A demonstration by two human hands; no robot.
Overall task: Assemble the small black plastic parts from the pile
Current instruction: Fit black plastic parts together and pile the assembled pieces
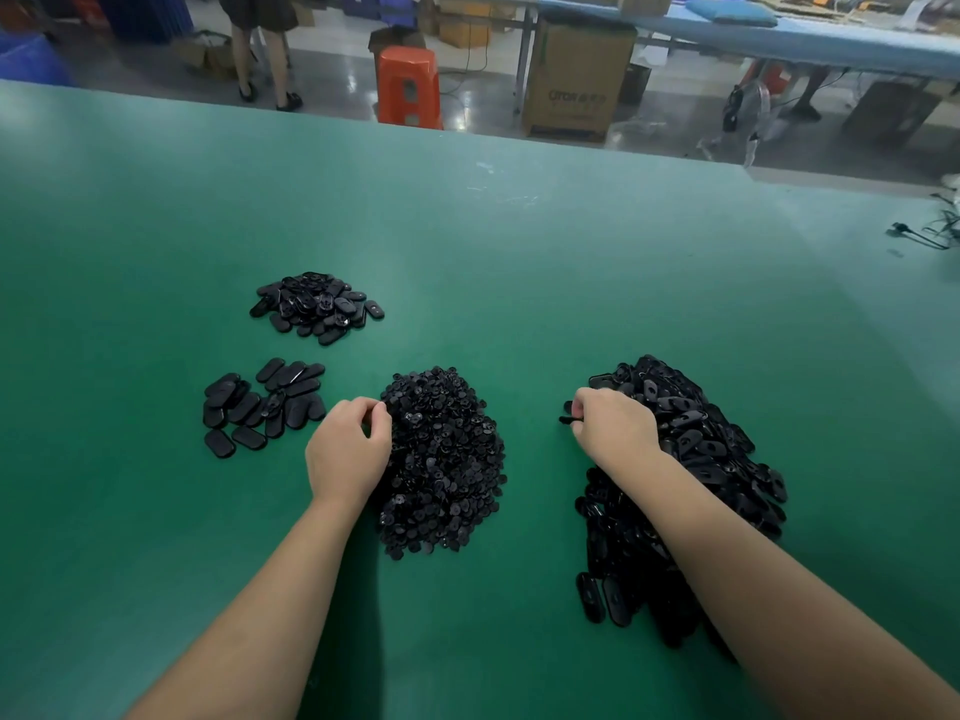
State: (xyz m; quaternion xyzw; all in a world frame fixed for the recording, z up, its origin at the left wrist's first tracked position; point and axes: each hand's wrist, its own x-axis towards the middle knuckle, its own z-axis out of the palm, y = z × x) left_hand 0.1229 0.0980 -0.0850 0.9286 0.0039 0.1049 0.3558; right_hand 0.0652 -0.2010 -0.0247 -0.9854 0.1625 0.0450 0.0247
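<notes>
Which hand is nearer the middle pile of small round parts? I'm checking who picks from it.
Left. The left hand touches the middle pile at its left edge; the right hand is off to its right, at the pile of oblong parts.

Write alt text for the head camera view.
A person's left hand picks at a pile of small round black parts while the right hand pinches a black piece beside a pile of oblong black parts on a green table. Two smaller groups of oblong pieces lie to the left.

An orange stool (409, 85) stands on the floor beyond the green bench (519, 241). A cardboard box (574, 80) stands right of the stool; a person's legs (262, 54) stand left of it.
</notes>
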